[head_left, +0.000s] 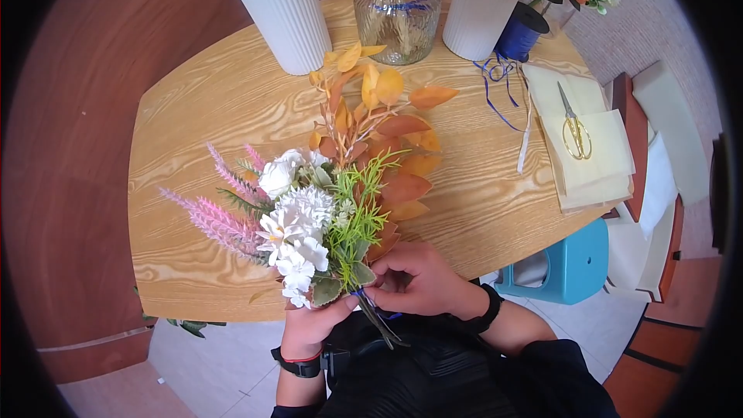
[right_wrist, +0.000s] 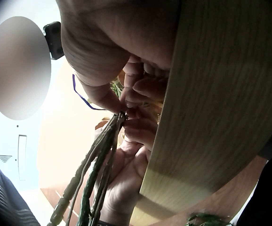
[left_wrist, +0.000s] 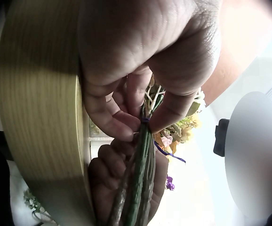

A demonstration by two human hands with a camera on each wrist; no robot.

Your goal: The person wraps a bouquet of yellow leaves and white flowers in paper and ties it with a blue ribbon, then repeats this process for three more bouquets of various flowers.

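A bouquet of artificial flowers [head_left: 298, 220], with white blooms, pink sprays, green sprigs and orange leaves, lies over the table's near edge. My left hand [head_left: 317, 321] grips its bundled stems [left_wrist: 138, 176] just below the flowers. A thin blue ribbon [left_wrist: 145, 120] goes round the stems at my left fingertips. Close against the stems, my right hand [head_left: 422, 282] pinches the ribbon with thumb and curled fingers. One loose ribbon end [right_wrist: 75, 85] sticks out beside the right thumb. Below the hands, the bare stem ends [head_left: 387, 331] point toward my body.
Along the table's far side stand a white ribbed vase [head_left: 285, 15], a glass vase [head_left: 398, 23] with tied stems, another white vase [head_left: 478, 11] and a blue ribbon spool [head_left: 522, 32]. Gold-handled scissors [head_left: 576, 138] lie on wrapping paper [head_left: 584, 182] at right. A blue stool [head_left: 576, 263] stands below.
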